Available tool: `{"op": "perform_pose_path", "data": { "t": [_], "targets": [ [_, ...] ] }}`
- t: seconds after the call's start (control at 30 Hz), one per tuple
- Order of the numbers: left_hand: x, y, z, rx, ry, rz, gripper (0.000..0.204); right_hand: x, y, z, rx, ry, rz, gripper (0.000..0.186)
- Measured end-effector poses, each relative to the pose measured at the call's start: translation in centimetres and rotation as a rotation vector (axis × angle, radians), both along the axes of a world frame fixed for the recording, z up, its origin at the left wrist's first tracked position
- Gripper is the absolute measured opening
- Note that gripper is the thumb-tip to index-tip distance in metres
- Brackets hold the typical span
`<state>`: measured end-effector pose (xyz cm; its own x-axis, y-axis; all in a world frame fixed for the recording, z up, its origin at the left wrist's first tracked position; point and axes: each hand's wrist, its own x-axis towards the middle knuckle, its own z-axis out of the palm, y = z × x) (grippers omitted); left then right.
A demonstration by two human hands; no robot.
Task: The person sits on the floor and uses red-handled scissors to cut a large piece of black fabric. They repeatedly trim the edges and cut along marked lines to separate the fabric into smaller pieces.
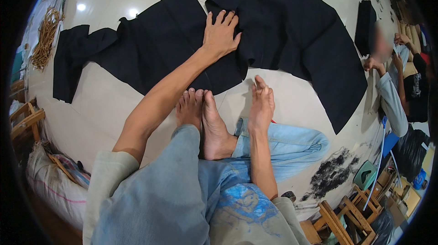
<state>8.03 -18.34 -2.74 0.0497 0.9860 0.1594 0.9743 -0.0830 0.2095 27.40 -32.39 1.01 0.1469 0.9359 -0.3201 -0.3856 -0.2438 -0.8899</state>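
Two pieces of black cloth lie on the pale tiled floor in front of me, the left piece (159, 39) and the larger right piece (292, 21). My left hand (221, 35) is open, its fingers spread flat over the black cloth where the two pieces meet. My right hand (261, 105) is raised between my bent knee and the lower edge of the right piece. It touches no cloth, and its loosely bent fingers hold nothing I can see. A small red bit (273, 121) shows beside that wrist. My bare feet (212, 128) rest against the left piece's near edge.
Co-workers sit at the right, one with a grey sleeve (393, 103), hands raised. A folded black cloth (365, 28) lies near them. Wooden frames (351, 217) and a green container (365, 175) stand lower right. A white sack (57, 185) and brown cord (44, 39) are at left.
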Motion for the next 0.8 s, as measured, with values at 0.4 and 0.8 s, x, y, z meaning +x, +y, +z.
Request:
{"op": "perform_pose_path", "data": {
  "t": [0.4,0.8],
  "targets": [
    [-0.7,-0.7,-1.8,0.134,-0.077,-0.001,0.066,6.5,-5.1,2.1,-0.255,0.494,-0.137,0.025],
    [-2.2,0.2,-2.3,0.126,-0.164,-0.035,0.065,21.8,-12.6,11.0,-0.329,-0.207,-0.395,0.033]
  ]
}}
